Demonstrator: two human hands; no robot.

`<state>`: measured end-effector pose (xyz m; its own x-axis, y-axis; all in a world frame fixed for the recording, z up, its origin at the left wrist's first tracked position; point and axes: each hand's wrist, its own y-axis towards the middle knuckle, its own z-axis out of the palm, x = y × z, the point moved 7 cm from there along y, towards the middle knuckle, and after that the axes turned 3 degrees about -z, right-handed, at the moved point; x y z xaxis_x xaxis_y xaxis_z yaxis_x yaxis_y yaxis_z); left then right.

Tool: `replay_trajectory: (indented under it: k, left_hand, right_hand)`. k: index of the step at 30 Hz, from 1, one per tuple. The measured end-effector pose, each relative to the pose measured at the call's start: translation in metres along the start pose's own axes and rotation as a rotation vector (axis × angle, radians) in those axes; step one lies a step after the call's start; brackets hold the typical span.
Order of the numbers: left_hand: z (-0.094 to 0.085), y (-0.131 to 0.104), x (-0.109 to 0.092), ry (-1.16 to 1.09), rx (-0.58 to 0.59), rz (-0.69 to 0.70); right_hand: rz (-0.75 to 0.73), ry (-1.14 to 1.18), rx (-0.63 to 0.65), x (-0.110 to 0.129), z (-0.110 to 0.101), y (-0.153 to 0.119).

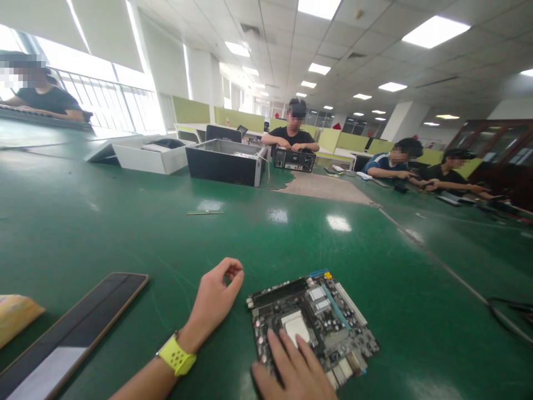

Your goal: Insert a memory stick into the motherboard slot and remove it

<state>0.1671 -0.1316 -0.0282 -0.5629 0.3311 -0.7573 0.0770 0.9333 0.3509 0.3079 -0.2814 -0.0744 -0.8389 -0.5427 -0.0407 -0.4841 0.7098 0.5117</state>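
A computer motherboard [328, 316] lies flat on the green table [125, 222] near the front edge. My right hand [293, 369] rests on the board's near left corner, fingers spread flat, fingertips beside the pale CPU socket [296, 325]. My left hand [216, 297], with a yellow watch band [177, 355] on the wrist, hovers just left of the board, thumb and forefinger pinched together; whether something tiny sits between them I cannot tell.
A smartphone [70, 336] lies at the front left beside a yellowish packet [14, 316]. Farther back stand an open PC case [227, 161] and a white box [150, 155]. Several other people sit at the far side. A black cable [510, 314] lies at right.
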Motion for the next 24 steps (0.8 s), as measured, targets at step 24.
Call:
replay_trajectory:
  k: [24]
  left_hand:
    - [0.005, -0.006, -0.007, -0.007, 0.076, 0.043]
  right_hand:
    - [0.958, -0.297, 0.267, -0.391, -0.002, -0.076]
